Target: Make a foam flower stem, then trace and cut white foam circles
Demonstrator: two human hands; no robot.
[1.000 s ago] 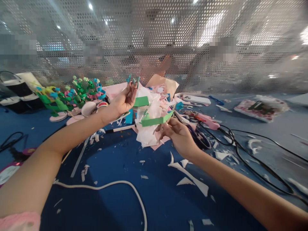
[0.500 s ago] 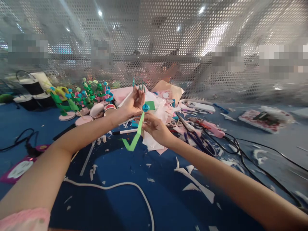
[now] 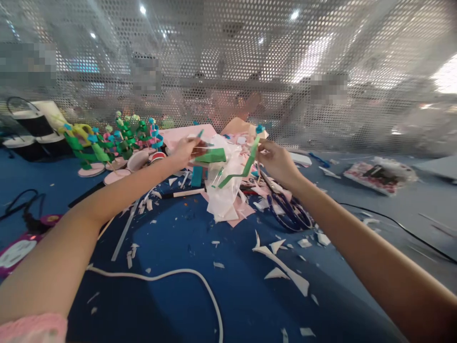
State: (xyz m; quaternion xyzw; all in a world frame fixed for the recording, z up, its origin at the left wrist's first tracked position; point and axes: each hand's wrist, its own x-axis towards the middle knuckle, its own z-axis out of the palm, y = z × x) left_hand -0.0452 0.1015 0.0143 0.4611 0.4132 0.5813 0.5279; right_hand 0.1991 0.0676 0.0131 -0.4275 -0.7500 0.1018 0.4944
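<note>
My right hand (image 3: 276, 159) pinches a thin stick topped by a small blue paper flower (image 3: 260, 128). A folded light green paper strip (image 3: 246, 166) hangs from it, bending to the left. My left hand (image 3: 187, 150) is over the paper pile with fingers closed, and a pointed teal paper piece (image 3: 200, 134) sticks up from them. A green paper piece (image 3: 214, 155) is right by its fingertips; whether the hand also grips it is unclear. Beneath and between the hands is crumpled clear-white plastic (image 3: 224, 202).
Paper plants on pink round bases (image 3: 116, 176) stand at the left, near black-and-white cups (image 3: 26, 147). Blue-handled scissors (image 3: 291, 212) lie below my right wrist. A white cable (image 3: 171, 273) crosses the front; paper scraps (image 3: 282, 269) litter the blue table (image 3: 171, 309).
My right hand has moved right, carrying the flower stick and green strip away from my left hand. My left hand has lowered and shifted left, beside the green paper. The view has shifted slightly.
</note>
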